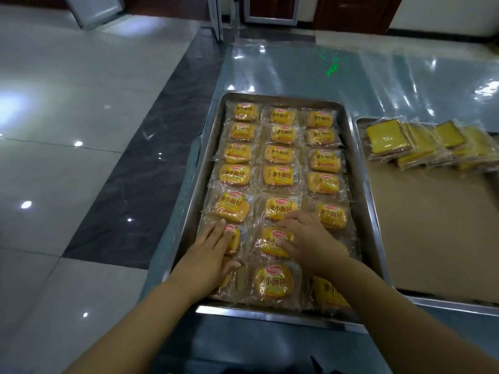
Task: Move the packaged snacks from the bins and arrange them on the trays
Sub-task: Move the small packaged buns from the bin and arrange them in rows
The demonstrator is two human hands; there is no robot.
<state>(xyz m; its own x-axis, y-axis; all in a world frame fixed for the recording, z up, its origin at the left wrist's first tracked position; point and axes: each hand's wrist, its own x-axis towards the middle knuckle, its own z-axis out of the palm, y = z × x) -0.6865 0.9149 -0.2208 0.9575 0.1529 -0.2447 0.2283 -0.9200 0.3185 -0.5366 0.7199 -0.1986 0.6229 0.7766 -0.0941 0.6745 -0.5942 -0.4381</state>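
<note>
The left hand [209,248] lies flat over a left-column bread packet [234,238], leaving only its right edge showing. The near-left corner packet [228,282] is mostly under that wrist. The right hand [310,238] covers all but a sliver of the right-column packet [344,248], and its forearm crosses the near-right packet [328,291]. The second tray [445,302] and its wrapped cake slices [388,136] run off the right edge. Small print on the wrappers is unreadable.
</note>
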